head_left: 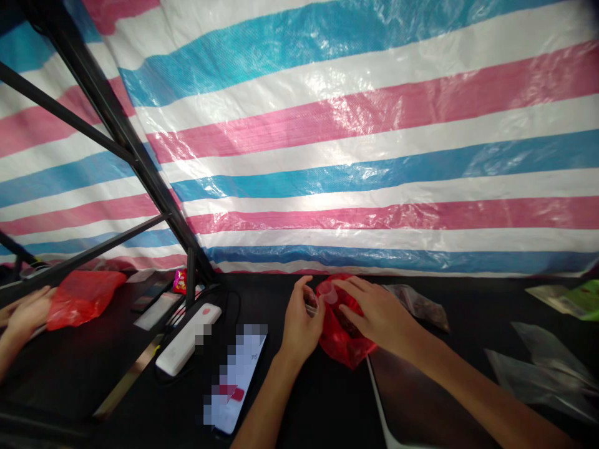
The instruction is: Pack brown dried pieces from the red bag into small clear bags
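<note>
My left hand (302, 321) is curled, its thumb against the side of a red plastic bag (349, 349). A pale, clear-looking item shows between its fingers, too small to name. My right hand (377, 312) bends over the bag's open mouth from the right, thumb and fingers on the red film. A small clear plastic cup (329, 294) sits at the mouth between both hands, by the right fingertips. Dark brown contents (345, 323) show inside the bag, partly hidden by the right hand.
A phone (243, 380) and a white power bank (188, 340) with a black cable lie left. A dark panel with a pale edge (374, 399) is under my right arm. Clear bags (538, 374) lie right. Far left, another person's hand (32, 312) holds a red bag (87, 296).
</note>
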`<state>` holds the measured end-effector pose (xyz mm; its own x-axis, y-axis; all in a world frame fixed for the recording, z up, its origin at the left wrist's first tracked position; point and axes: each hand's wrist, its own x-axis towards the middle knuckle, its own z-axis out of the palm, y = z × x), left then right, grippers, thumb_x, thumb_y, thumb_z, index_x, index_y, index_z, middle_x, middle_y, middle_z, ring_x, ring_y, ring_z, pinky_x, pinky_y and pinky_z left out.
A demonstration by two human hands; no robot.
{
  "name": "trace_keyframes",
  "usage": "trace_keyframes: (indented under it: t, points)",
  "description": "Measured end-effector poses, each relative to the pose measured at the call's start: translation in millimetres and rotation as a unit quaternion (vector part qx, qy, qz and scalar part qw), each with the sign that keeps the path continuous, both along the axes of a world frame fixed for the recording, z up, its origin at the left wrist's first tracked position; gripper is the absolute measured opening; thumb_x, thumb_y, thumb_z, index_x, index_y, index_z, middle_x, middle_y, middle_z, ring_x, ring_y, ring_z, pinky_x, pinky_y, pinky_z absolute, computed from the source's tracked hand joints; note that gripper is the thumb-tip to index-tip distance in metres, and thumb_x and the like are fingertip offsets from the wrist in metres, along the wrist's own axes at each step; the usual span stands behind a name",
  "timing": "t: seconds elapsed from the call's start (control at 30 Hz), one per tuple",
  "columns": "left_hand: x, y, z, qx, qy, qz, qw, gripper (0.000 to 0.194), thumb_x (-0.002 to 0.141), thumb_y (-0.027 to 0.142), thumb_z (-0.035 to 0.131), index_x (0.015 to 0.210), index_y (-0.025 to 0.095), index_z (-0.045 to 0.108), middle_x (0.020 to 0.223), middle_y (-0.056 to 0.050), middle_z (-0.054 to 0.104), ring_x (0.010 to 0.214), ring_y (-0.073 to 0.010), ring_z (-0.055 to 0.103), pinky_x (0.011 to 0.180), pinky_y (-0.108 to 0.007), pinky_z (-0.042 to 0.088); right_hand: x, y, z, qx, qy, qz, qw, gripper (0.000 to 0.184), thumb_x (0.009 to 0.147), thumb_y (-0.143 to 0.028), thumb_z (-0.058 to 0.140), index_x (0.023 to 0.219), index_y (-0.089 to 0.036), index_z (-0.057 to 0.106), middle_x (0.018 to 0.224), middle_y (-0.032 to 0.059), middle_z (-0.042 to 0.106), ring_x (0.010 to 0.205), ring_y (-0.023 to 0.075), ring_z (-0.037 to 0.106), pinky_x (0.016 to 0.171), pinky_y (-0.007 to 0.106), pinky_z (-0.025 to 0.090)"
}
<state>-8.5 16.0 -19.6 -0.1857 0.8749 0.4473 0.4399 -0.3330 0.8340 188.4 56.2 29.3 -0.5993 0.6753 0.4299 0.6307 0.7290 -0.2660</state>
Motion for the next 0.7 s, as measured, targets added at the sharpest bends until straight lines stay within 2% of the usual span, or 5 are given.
trace_keyframes:
  t: [0.2, 0.37, 0.53, 0.63, 0.7]
  points:
    - [1, -3, 3.6, 0.022, 0.017, -0.017, 0.999, 0.041, 0.098, 0.027, 0.062, 0.137, 0.026, 0.05, 0.095, 0.0, 0.061, 0.082, -0.0147, 0.061, 0.08, -0.028, 0.051, -2, -4, 14.4, -0.019, 0.067, 0.029, 0.997, 0.026, 0.101, -0.019, 0.053, 0.12, -0.024, 0.07, 0.12, 0.0083, 0.074, 0.111, 0.0264, 0.069, 0.1, 0.044, 0.054]
    - [3, -4, -3.3, 0.1, 0.003, 0.001, 0.995, 0.043, 0.099, 0.028, 0.063, 0.14, 0.028, 0.049, 0.097, 0.0, 0.057, 0.082, -0.015, 0.059, 0.079, -0.029, 0.051, -6, -16, 25.3, -0.045, 0.119, 0.103, 0.987, 0.023, 0.103, -0.024, 0.056, 0.124, -0.027, 0.066, 0.118, 0.006, 0.073, 0.107, 0.023, 0.069, 0.095, 0.037, 0.054]
    - [2, -7, -6.7, 0.187, 0.064, 0.017, 0.98, 0.058, 0.095, 0.026, 0.064, 0.148, 0.028, 0.04, 0.113, -0.007, 0.054, 0.094, -0.0208, 0.056, 0.083, -0.037, 0.051, -14, -30, 18.7, -0.022, 0.089, 0.11, 0.99, 0.022, 0.1, -0.028, 0.063, 0.122, -0.028, 0.066, 0.119, 0.0076, 0.069, 0.109, 0.0264, 0.067, 0.095, 0.04, 0.054]
    - [2, -7, -6.3, 0.174, 0.093, 0.036, 0.98, 0.061, 0.094, 0.022, 0.061, 0.15, 0.027, 0.037, 0.11, -0.007, 0.051, 0.095, -0.0223, 0.053, 0.081, -0.038, 0.05, -17, -32, 12.8, -0.019, 0.082, 0.125, 0.989, 0.025, 0.099, -0.024, 0.063, 0.124, -0.03, 0.066, 0.123, 0.0074, 0.067, 0.111, 0.0259, 0.066, 0.096, 0.04, 0.053]
    - [4, -7, -5.7, 0.167, 0.095, 0.019, 0.981, 0.063, 0.093, 0.021, 0.061, 0.15, 0.027, 0.035, 0.109, -0.007, 0.05, 0.094, -0.0222, 0.053, 0.08, -0.038, 0.05, -19, -31, 12.0, -0.023, 0.075, 0.133, 0.988, 0.022, 0.099, -0.023, 0.062, 0.12, -0.029, 0.068, 0.118, 0.0065, 0.068, 0.108, 0.0253, 0.066, 0.095, 0.04, 0.052]
